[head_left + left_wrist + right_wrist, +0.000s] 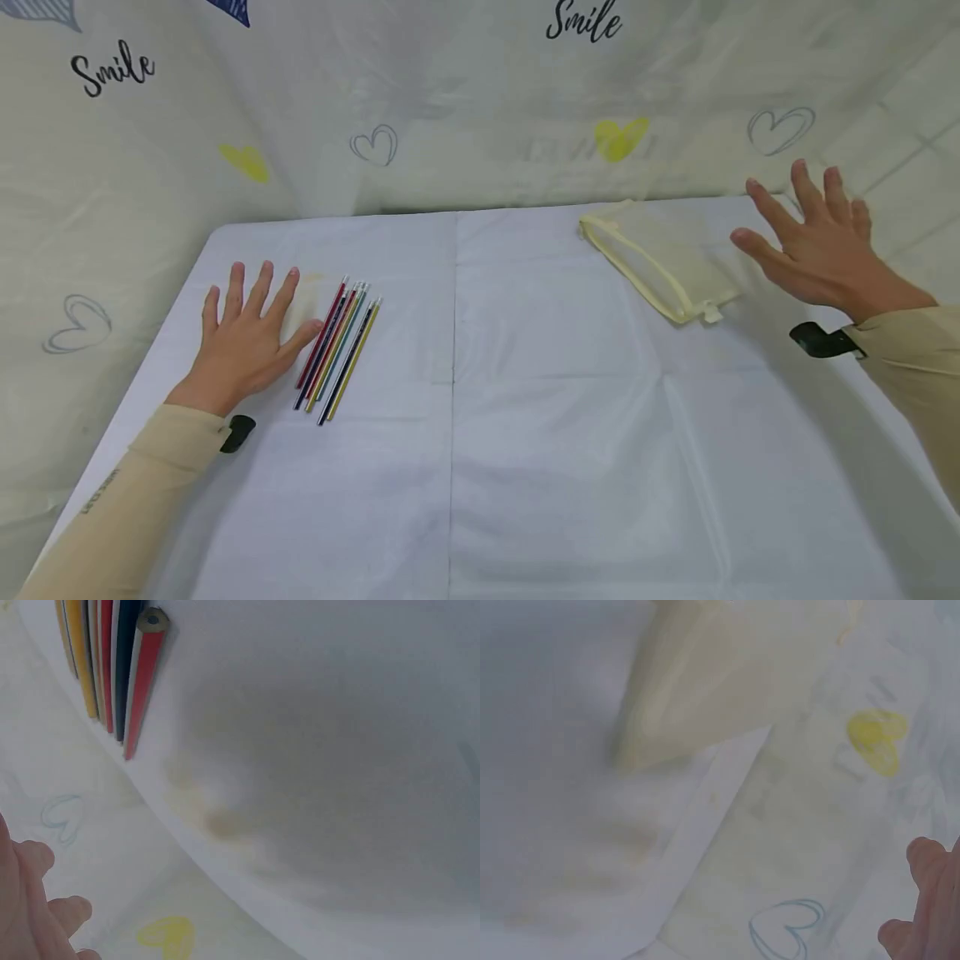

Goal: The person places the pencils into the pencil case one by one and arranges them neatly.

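Note:
My left hand (243,337) is spread with straight fingers at the left of the white table, its thumb tip right beside a bundle of striped pencils (337,354). In the left wrist view the pencils (112,675) lie side by side, red, blue and yellow ones among them, and a few of the fingers (69,915) show. On the right, my right hand (817,242) is spread over the table's far right corner and holds nothing. Just left of it lies a pale yellow mesh pouch (667,258), flat, with a zipper edge. That pouch (705,682) also appears in the right wrist view.
A white cloth with fold creases covers the table (525,467). Behind it hangs a pale curtain (465,108) printed with hearts and the word "Smile". Dark straps (821,340) show at both cuffs. Tiles (918,167) appear at the far right.

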A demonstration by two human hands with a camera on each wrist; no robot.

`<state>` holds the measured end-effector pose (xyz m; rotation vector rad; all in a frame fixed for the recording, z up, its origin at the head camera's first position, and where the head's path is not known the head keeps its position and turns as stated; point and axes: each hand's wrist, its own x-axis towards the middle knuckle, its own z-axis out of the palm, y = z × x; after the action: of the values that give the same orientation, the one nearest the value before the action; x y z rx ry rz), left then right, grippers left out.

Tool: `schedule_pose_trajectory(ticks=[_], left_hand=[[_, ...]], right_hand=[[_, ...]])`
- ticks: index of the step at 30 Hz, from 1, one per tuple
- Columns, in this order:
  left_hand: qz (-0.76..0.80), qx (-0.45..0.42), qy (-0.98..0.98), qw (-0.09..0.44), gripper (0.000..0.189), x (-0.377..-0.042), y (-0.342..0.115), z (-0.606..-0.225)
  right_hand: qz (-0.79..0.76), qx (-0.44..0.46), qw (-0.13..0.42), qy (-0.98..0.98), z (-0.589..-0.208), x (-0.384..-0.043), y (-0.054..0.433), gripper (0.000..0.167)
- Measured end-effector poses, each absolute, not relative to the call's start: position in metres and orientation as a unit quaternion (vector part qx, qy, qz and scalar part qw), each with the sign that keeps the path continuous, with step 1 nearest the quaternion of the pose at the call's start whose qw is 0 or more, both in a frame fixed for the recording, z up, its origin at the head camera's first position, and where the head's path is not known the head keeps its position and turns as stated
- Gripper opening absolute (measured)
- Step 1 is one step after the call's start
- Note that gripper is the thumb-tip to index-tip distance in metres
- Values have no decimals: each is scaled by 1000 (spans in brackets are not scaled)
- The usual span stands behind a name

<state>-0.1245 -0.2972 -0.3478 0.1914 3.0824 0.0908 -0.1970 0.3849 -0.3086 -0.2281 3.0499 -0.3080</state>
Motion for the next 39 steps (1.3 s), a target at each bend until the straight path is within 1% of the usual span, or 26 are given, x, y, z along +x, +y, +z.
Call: schedule_pose_trajectory(ticks=[5, 15, 19, 25, 29, 32, 35, 39], left_hand=[[27, 70, 997, 27, 89, -122, -289, -348], [29, 87, 995, 29, 86, -117, -271, -346], [31, 96, 995, 22, 85, -114, -266, -346], [31, 110, 993, 16, 85, -112, -257, -348], [39, 112, 993, 16, 83, -109, -252, -348], [38, 115, 993, 15, 82, -107, -251, -349], [37, 121, 992, 8, 82, -106, -250, -352], [38, 126, 991, 3, 81, -104, -249, -355]], right_hand=[[-106, -81, 31, 991, -311, -202, 373, 79], [-109, -101, -3, 989, -317, -214, 344, 87], [-94, -124, -16, 988, -319, -220, 328, 88], [-46, -184, -48, 981, -321, -225, 306, 77], [8, -260, -96, 961, -324, -229, 300, 67], [40, -318, -138, 937, -330, -234, 298, 64], [46, -356, -168, 918, -336, -238, 296, 61], [53, -376, -179, 908, -341, -242, 295, 56]])
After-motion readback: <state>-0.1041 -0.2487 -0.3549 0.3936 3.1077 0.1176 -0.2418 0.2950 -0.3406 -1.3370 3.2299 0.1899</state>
